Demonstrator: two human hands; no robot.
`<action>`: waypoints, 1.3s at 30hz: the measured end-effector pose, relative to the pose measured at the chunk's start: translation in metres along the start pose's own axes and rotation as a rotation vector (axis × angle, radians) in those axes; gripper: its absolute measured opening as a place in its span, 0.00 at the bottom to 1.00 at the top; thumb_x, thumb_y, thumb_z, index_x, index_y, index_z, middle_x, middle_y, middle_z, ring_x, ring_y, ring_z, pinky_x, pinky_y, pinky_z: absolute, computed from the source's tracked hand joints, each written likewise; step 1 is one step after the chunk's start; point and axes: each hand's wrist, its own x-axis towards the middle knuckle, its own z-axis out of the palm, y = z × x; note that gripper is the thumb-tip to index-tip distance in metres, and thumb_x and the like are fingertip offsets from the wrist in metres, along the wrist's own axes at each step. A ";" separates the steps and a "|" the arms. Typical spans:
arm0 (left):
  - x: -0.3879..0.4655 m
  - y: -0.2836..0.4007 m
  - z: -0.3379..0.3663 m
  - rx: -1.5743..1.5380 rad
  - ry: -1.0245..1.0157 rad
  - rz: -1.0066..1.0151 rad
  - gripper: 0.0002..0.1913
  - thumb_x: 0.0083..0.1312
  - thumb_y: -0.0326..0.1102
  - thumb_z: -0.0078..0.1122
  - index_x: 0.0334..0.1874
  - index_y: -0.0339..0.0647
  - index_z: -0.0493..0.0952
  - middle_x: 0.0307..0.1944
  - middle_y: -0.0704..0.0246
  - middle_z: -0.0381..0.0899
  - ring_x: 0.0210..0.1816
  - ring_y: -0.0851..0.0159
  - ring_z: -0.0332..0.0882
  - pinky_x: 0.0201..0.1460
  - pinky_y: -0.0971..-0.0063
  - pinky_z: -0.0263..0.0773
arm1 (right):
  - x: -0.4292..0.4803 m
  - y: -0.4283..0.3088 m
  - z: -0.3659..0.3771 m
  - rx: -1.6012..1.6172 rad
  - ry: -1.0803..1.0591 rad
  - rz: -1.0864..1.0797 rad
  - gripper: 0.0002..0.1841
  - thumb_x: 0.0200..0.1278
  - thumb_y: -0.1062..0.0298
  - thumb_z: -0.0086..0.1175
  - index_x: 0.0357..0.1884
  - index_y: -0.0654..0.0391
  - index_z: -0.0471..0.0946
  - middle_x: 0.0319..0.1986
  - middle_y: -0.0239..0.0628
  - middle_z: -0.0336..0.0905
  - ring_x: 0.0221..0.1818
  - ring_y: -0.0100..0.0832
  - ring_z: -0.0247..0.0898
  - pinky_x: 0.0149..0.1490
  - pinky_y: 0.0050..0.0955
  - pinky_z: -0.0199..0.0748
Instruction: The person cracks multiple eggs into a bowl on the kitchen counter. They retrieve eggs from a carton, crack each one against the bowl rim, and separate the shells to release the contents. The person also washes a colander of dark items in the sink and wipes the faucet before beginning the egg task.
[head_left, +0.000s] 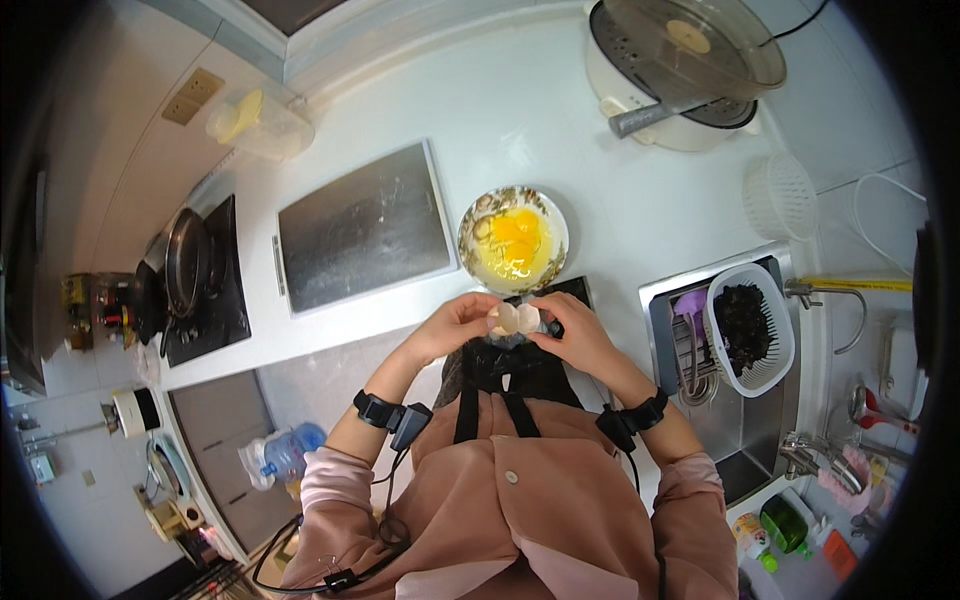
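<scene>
Between my hands, just off the counter's front edge, are two halves of a cracked eggshell (516, 319), side by side. My left hand (459, 324) grips the left half with thumb and fingers. The right half is held in my right hand (568, 330). Directly beyond them a patterned bowl (556, 262) stands on the white counter, holding several raw egg yolks (517, 234) in clear egg white. A dark rectangular board (367, 225) with a pale rim lies left of the bowl. Below the shells, something black and partly hidden shows at the counter edge.
A gas hob with a frying pan (187, 253) is at the left. An electric steamer or cooker with a clear lid (675, 82) stands at the back right. The steel sink (739, 465) at the right holds a white basket (787, 337) of dark food. A plastic container (281, 135) stands back left.
</scene>
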 end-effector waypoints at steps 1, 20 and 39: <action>-0.003 -0.016 0.005 -0.020 0.006 -0.048 0.18 0.69 0.34 0.56 0.60 0.38 0.69 0.51 0.70 0.78 0.52 0.74 0.75 0.53 0.79 0.70 | -0.009 0.007 0.006 -0.018 -0.017 0.063 0.27 0.51 0.67 0.66 0.55 0.57 0.71 0.44 0.42 0.75 0.44 0.43 0.73 0.49 0.36 0.73; -0.275 -0.226 -0.011 0.044 0.803 0.041 0.26 0.68 0.39 0.59 0.63 0.32 0.66 0.57 0.56 0.74 0.56 0.60 0.75 0.57 0.69 0.72 | -0.032 -0.061 0.201 -0.212 -0.388 -0.011 0.29 0.58 0.67 0.60 0.61 0.61 0.66 0.59 0.43 0.66 0.41 0.38 0.75 0.48 0.36 0.74; -0.666 -0.552 0.106 -0.749 1.829 0.153 0.25 0.68 0.41 0.58 0.61 0.30 0.68 0.53 0.57 0.77 0.54 0.62 0.76 0.57 0.70 0.71 | -0.116 -0.330 0.685 -0.245 -1.239 -0.627 0.26 0.59 0.69 0.60 0.59 0.62 0.68 0.56 0.48 0.69 0.36 0.35 0.77 0.42 0.31 0.75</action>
